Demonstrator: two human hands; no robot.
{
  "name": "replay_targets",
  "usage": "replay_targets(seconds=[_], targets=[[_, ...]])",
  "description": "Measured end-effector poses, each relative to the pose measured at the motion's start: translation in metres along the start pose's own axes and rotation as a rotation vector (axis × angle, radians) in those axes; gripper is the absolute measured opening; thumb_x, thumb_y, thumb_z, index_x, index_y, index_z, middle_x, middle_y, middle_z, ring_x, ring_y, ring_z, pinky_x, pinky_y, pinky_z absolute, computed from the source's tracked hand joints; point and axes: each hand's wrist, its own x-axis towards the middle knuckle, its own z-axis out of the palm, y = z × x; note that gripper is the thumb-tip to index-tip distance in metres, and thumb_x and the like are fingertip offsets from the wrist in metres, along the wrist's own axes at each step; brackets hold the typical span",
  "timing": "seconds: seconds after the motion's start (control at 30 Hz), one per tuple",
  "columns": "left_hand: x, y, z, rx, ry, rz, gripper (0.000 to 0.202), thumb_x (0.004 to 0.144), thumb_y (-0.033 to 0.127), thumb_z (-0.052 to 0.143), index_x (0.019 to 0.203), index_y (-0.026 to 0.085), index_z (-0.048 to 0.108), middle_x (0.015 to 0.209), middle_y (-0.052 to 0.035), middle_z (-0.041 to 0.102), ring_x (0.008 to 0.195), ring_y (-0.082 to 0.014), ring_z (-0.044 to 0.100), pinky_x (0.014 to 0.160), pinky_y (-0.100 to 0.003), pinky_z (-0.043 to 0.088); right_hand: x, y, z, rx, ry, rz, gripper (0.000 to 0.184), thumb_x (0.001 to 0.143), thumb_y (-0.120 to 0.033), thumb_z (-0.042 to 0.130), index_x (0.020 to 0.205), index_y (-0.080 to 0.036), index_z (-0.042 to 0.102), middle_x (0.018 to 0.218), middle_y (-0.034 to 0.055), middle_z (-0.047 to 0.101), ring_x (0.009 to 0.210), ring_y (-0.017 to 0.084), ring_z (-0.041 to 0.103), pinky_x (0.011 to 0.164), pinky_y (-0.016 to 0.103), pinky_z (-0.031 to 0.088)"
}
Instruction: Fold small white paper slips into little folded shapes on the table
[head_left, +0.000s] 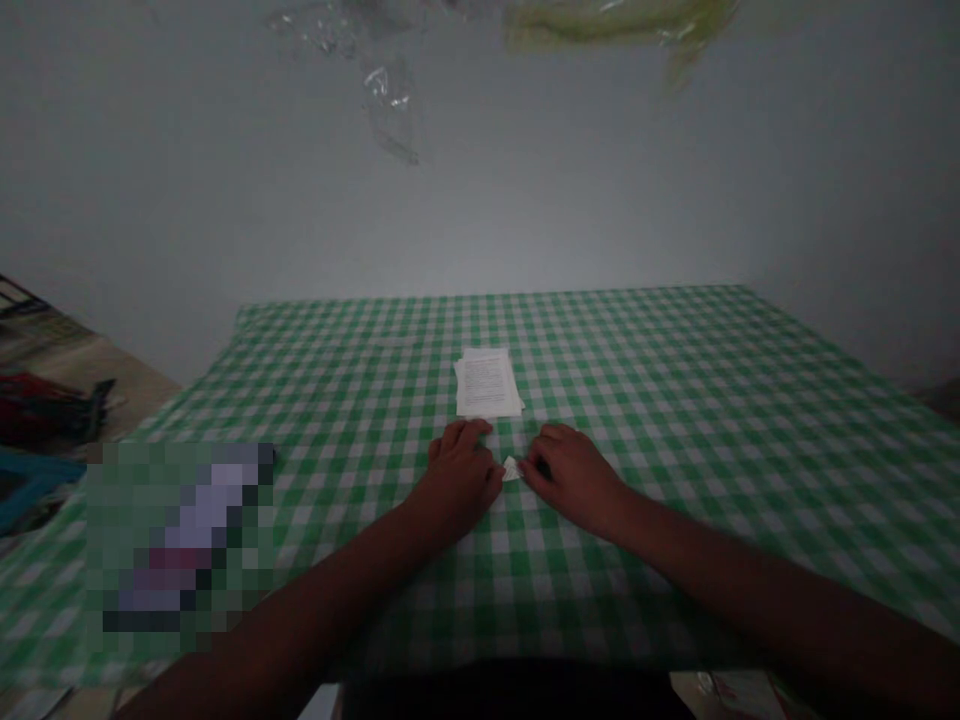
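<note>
Both of my hands rest on a table covered with a green and white checked cloth (675,400). Between them lies a small folded piece of white paper (511,468). My left hand (461,468) has its fingers curled, thumb side touching the paper's left edge. My right hand (570,472) is curled too, its fingertips pinching the paper's right edge. Just beyond my hands a small stack of printed white sheets (487,383) lies flat on the cloth.
A blurred-out object (184,545) lies on the cloth at the left. A pale wall stands behind the table, with clear plastic (386,90) hanging at the top. Red and blue items (45,420) sit on the floor to the left.
</note>
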Motion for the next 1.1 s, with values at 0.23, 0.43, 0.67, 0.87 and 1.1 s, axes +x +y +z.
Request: replay_targets(seconds=[0.23, 0.43, 0.67, 0.87, 1.1], targets=[[0.001, 0.004, 0.000, 0.065, 0.017, -0.010, 0.020, 0.090, 0.026, 0.058, 0.077, 0.015, 0.068, 0.136, -0.0104, 0.051, 0.130, -0.0341, 0.038, 0.100, -0.054, 0.039, -0.001, -0.002, 0.002, -0.018, 0.015, 0.006, 0.021, 0.090, -0.029, 0.057, 0.073, -0.018, 0.058, 0.076, 0.0032, 0.055, 0.078, 0.018, 0.052, 0.073, 0.032, 0.039], [0.003, 0.004, 0.001, 0.077, 0.027, -0.010, 0.019, 0.089, 0.026, 0.059, 0.075, 0.016, 0.068, 0.134, -0.0095, 0.053, 0.129, -0.0334, 0.040, 0.098, -0.053, 0.039, -0.002, -0.001, 0.004, -0.003, 0.082, -0.047, 0.018, 0.093, -0.029, 0.054, 0.081, -0.016, 0.061, 0.081, 0.0046, 0.058, 0.081, 0.019, 0.053, 0.075, 0.034, 0.042], [0.003, 0.006, 0.001, 0.094, 0.058, -0.030, 0.021, 0.089, 0.026, 0.058, 0.073, 0.017, 0.067, 0.131, -0.0081, 0.055, 0.126, -0.0304, 0.042, 0.097, -0.051, 0.039, -0.015, -0.009, -0.006, -0.021, 0.053, -0.299, 0.022, 0.097, -0.019, 0.046, 0.102, -0.015, 0.067, 0.099, 0.0092, 0.065, 0.095, 0.021, 0.055, 0.087, 0.038, 0.046], [0.002, 0.004, 0.004, 0.106, 0.088, -0.018, 0.019, 0.089, 0.026, 0.057, 0.076, 0.017, 0.067, 0.130, -0.0073, 0.056, 0.124, -0.0296, 0.043, 0.096, -0.049, 0.039, -0.022, -0.011, -0.001, -0.138, 0.023, -0.370, 0.031, 0.093, -0.012, 0.046, 0.119, -0.010, 0.063, 0.115, 0.0145, 0.065, 0.111, 0.025, 0.056, 0.097, 0.043, 0.047], [0.001, 0.002, 0.005, 0.090, 0.109, 0.001, 0.020, 0.091, 0.026, 0.057, 0.076, 0.017, 0.066, 0.128, -0.0073, 0.056, 0.124, -0.0293, 0.043, 0.097, -0.049, 0.038, -0.022, -0.015, -0.008, -0.175, -0.011, -0.359, 0.031, 0.092, -0.013, 0.049, 0.120, -0.010, 0.062, 0.117, 0.0142, 0.065, 0.110, 0.026, 0.058, 0.100, 0.045, 0.046]])
